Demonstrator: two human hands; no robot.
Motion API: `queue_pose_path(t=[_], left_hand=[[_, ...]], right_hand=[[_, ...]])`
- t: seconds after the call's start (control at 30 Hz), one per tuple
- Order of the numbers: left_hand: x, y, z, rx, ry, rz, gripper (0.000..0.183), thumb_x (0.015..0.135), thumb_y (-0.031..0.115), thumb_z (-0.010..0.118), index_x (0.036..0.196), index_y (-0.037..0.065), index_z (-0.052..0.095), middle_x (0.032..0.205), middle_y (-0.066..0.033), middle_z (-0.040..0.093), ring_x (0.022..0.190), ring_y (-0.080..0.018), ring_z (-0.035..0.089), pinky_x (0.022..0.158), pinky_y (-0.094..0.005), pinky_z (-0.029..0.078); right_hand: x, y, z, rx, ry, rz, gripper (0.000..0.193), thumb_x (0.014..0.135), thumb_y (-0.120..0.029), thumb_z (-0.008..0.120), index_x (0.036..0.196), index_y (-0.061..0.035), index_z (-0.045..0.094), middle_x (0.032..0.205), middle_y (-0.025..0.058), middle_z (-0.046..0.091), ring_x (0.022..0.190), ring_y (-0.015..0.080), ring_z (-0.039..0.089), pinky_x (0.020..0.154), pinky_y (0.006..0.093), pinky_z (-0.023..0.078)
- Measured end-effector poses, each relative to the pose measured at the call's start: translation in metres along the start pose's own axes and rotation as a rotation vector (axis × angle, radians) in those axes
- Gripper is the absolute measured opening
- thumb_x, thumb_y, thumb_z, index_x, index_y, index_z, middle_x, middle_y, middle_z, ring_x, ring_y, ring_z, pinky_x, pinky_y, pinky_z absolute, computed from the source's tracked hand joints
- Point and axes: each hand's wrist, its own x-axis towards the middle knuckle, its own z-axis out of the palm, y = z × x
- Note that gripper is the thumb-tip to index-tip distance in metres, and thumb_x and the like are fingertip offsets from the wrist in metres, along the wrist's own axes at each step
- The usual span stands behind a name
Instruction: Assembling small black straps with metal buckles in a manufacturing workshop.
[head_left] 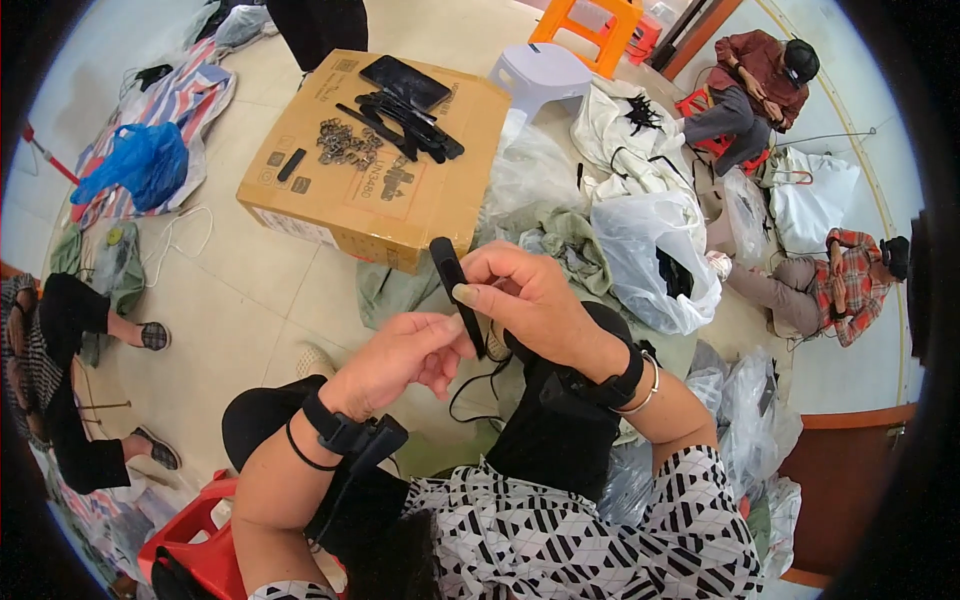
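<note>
My right hand (530, 295) grips a flat black strap piece (452, 280) that stands nearly upright between my fingers. My left hand (405, 355) pinches the lower end of the same strap, where a thin black cord (470, 390) loops down over my lap. Both wrists wear black bands. Just beyond my hands sits a cardboard box (385, 200) used as a work surface. On it lie a pile of black straps (405, 120), a heap of small metal rings (345, 142), one single black piece (291, 164) and a dark flat tablet (405, 80).
White plastic bags (660, 250) and crumpled sheets fill the floor to my right. Two people sit at the far right, another at my left. A white stool (545, 72), an orange stool (590, 25), a blue bag (140, 165) and a red stool (200, 540) surround me.
</note>
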Motion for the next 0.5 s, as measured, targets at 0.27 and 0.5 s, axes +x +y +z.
queue_pose_path(t=[0.27, 0.5], left_hand=[[-0.009, 0.008, -0.002, 0.258, 0.536, 0.758, 0.012, 0.088, 0.012, 0.056, 0.092, 0.001, 0.059, 0.078, -0.0033, 0.061, 0.06, -0.0095, 0.056, 0.059, -0.0243, 0.051], [-0.025, 0.018, 0.003, 0.157, 0.38, 0.674, 0.014, 0.085, 0.009, 0.062, 0.095, 0.0, 0.06, 0.079, -0.0033, 0.062, 0.065, -0.0076, 0.057, 0.058, -0.0207, 0.047]], right_hand=[[-0.007, -0.009, 0.016, 0.341, -0.069, 0.198, 0.016, 0.084, -0.004, 0.057, 0.098, -0.0023, 0.048, 0.069, 0.0041, 0.06, 0.06, 0.0071, 0.052, 0.053, 0.0222, 0.04], [0.0, -0.025, 0.029, 0.141, -0.033, -0.044, 0.024, 0.083, -0.003, 0.055, 0.106, -0.0039, 0.048, 0.06, 0.0023, 0.054, 0.057, 0.0083, 0.051, 0.052, 0.024, 0.04]])
